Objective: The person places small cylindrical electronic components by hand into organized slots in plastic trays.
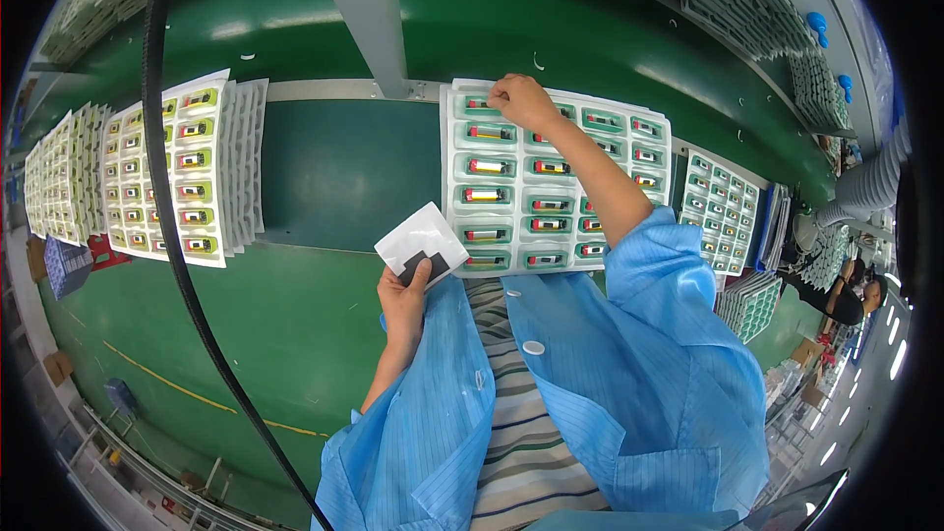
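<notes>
My left hand (401, 307) grips a square white sheet (421, 234) that carries black rectangular patches, the thumb pressed on its dark part. The sheet is held beside the near left edge of a white blister tray (447, 152). Over the tray's far left corner is my right hand (523, 101), its fingers drawn together above a small battery-like part (477, 104) in a compartment. Whatever is between those fingertips is hidden. Rows of similar parts with red, black and pale bands, such as one battery-like part (485, 167), lie in the tray's green-looking pockets.
Stacked filled trays (221, 177) stand at the left, and another filled tray (721, 206) is at the right. A black cable (162, 157) crosses the left side. A grey post (364, 10) rises behind the bench. A person (848, 297) is at the far right.
</notes>
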`<state>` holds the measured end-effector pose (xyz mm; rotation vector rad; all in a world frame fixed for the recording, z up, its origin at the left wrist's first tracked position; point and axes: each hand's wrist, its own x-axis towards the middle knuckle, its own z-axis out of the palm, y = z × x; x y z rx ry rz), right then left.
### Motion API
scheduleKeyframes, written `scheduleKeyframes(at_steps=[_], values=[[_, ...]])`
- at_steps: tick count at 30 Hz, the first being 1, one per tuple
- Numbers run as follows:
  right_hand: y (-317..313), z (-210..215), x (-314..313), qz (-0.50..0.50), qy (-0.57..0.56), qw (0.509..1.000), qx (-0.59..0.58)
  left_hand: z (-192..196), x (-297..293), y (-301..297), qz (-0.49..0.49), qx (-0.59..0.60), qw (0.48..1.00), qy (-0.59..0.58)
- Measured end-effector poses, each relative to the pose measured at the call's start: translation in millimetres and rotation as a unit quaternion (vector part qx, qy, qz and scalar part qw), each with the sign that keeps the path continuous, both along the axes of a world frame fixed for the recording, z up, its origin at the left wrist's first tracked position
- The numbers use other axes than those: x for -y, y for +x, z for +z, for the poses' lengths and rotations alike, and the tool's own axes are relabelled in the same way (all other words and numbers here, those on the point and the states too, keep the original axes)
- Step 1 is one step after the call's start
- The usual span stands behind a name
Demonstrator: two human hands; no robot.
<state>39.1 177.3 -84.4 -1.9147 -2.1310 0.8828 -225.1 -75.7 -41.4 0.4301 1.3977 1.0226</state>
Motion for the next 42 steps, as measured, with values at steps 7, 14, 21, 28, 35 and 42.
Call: scheduleKeyframes(at_steps=[7, 14, 21, 28, 35, 42], values=[[-10.9, 18.3, -9.9, -0.024, -0.097, 0.993, 0.056, -4.3, -1.5, -4.2, -0.014, -0.011, 1.0, 0.005], [-18.8, 13.6, -21.9, -0.026, -0.106, 0.98, 0.167, -4.4, -2.8, -4.5, -0.008, -0.011, 1.0, 0.005], [-23.5, 44.9, 6.5, -0.018, 0.006, 0.993, 0.119, -4.4, -16.6, 4.2, 0.03, 0.027, 0.999, 0.004], [-70.2, 102.9, 142.0, 0.143, 0.128, 0.953, -0.234, 6.1, -30.7, 19.2, 0.041, 0.085, 0.995, 0.037], [-70.0, 89.5, 164.3, 0.149, 0.169, 0.956, -0.186, 16.4, -31.6, 26.5, -0.006, 0.036, 0.996, 0.076], [-53.4, 67.6, 140.8, 0.003, -0.018, 0.942, -0.336, -2.0, -30.7, 16.1, 0.035, 0.014, 0.998, 0.05]])
